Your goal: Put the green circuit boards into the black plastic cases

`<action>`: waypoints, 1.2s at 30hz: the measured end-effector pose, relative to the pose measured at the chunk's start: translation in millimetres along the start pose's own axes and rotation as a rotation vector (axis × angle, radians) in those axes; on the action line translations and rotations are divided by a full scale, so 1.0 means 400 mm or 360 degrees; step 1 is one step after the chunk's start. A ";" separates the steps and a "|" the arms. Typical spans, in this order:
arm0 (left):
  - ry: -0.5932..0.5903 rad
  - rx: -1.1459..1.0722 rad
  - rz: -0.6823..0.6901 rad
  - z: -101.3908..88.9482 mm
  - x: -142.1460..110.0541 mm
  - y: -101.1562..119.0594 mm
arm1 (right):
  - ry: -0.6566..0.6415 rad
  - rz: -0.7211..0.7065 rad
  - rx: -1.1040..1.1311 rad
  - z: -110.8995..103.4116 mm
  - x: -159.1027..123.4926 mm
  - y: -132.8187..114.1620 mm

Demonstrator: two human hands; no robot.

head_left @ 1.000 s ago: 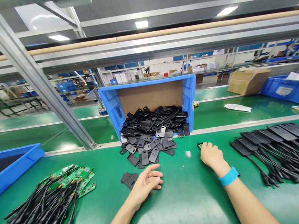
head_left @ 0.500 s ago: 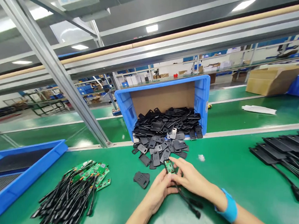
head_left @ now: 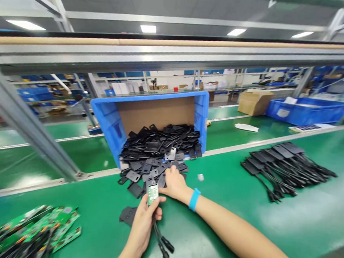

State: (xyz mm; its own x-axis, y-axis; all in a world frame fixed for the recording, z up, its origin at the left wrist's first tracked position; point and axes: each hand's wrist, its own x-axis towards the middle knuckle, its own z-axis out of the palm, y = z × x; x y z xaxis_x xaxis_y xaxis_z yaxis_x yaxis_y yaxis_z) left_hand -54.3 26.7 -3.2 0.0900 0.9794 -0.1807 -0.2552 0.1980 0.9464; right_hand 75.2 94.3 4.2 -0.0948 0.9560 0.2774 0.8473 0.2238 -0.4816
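My left hand is closed on a green circuit board, with the thumb across its lower part. Two black cables with connectors hang from the board below the hand. My right hand reaches over a heap of black plastic covers, thumb and fingers apart. Its fingertips touch or hover just above the covers; I cannot tell which. Close to the left hand, loose covers lie on the bench, partly hidden behind it.
A blue crate lies on its side, spilling the covers. Green boards with cables are piled at left. Finished-looking black units with cables lie in a row at right. Behind are a white glove, carton and blue bin.
My right hand has left the circuit board and moved forward to the heap of covers. My left hand keeps the board. The view has turned right and levelled.
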 end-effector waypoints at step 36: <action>-0.0568 0.0006 -0.0298 0.031 -0.037 -0.002 | -0.0267 0.0300 0.1842 -0.070 -0.167 0.072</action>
State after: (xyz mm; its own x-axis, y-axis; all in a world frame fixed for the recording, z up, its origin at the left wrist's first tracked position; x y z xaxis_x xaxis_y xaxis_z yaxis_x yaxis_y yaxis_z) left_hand -43.4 11.5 1.9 0.4635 0.8512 -0.2463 -0.1994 0.3709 0.9070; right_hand 120.6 31.4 -4.9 -0.1594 0.9859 0.0503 -0.1136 0.0323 -0.9930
